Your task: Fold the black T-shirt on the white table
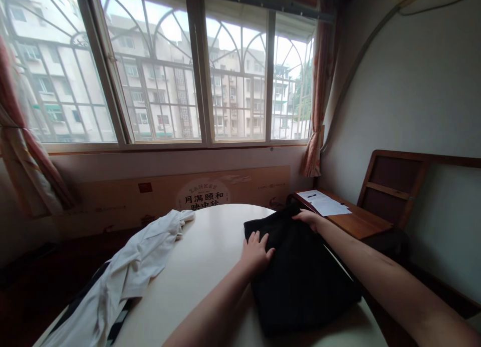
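A black garment (300, 282), its kind not clear, lies spread on the right part of a round white table (195, 267). My left hand (257, 252) rests on its left side with the fingers spread flat on the cloth. At the garment's far right corner, my right hand (308, 219) grips the edge between thumb and fingers; part of the fingers is hidden. On the table's left side a white garment (143, 257) lies crumpled and hangs toward the edge, with dark cloth (88, 287) under it.
Right of the table stands a low wooden side table (366, 224) with papers (325, 203) and a pen on it, beside a wooden chair back (394, 187). A printed cardboard panel (124, 207) leans under the barred windows (158, 76). Curtains (317, 96) hang at both sides.
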Available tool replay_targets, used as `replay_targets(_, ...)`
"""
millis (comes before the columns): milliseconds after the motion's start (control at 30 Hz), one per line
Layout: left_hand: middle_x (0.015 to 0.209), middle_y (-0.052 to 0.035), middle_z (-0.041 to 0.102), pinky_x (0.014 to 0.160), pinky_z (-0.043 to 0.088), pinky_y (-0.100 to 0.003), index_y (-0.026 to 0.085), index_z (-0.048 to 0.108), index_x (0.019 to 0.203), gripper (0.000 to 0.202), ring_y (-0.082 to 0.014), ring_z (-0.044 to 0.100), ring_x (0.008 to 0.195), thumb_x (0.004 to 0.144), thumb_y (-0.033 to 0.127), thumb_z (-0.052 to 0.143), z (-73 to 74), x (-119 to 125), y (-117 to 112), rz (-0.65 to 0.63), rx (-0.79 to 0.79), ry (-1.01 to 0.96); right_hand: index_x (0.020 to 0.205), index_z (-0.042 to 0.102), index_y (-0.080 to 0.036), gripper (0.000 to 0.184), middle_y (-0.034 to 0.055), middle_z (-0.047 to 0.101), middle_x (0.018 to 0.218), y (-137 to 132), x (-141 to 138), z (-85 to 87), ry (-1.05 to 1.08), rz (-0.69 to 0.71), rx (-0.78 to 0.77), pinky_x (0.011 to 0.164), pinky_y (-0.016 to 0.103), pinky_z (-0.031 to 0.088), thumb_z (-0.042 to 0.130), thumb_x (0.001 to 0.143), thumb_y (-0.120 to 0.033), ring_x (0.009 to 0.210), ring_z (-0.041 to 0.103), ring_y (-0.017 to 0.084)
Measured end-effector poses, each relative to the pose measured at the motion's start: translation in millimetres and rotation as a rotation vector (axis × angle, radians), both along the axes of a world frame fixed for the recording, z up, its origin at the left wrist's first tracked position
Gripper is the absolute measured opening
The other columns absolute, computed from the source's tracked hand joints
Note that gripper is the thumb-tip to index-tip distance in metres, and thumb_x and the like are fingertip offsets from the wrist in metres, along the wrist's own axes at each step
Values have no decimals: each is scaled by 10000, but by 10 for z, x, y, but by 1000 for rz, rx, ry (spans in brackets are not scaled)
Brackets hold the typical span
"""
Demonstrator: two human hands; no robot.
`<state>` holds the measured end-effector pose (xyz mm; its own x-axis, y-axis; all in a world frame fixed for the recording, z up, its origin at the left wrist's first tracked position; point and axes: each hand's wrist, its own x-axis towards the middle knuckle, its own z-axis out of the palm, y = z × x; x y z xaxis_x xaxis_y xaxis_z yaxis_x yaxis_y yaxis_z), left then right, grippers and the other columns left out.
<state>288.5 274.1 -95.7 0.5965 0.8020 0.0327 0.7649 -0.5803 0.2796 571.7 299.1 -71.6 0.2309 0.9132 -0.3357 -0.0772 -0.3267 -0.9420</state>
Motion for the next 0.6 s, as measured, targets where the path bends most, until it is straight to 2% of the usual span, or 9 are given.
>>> replay_targets(167,1654,-191,270,1227,209,-530,154,378,1573,698,-378,209,1536,984,526,413,-64,272,332,47,19,-39,1074,639,-180,335,51,716,828,511,258,12,-191,-37,39,782,409,603,725,759,-104,746,699,220)
replay_targets(267,1652,-177,286,1228,203,-549,168,393,1566,677,-372,208,1537,986,515,405,-103,427,357,61,23,-59,1048,653,-175,338,41,708,813,689,391,-70,-304,-86,65,798,385,590,733,728,-102,750,686,213)
replay_targets(400,1652,-196,272,1215,158,-637,175,424,1549,666,-393,185,1538,958,480,460,-106,514,105,-22,85,-64,1037,672,-144,325,57,716,848,825,487,-204,-427,-140,110,821,339,570,713,720,-84,795,686,213)
replay_targets(500,1632,-191,324,1224,147,-623,186,487,1506,637,-393,222,1527,948,495,479,-62,514,-189,-228,82,-61,1126,658,-133,369,91,730,970,854,555,-247,-493,-179,142,865,316,552,697,759,-118,917,687,229)
replay_targets(600,1613,-188,360,1214,190,-614,194,484,1502,681,-397,265,1510,942,580,469,-2,486,-454,-435,-11,8,1275,603,-149,536,129,713,1137,799,660,-238,-523,-174,161,911,328,543,758,770,-235,1029,676,249)
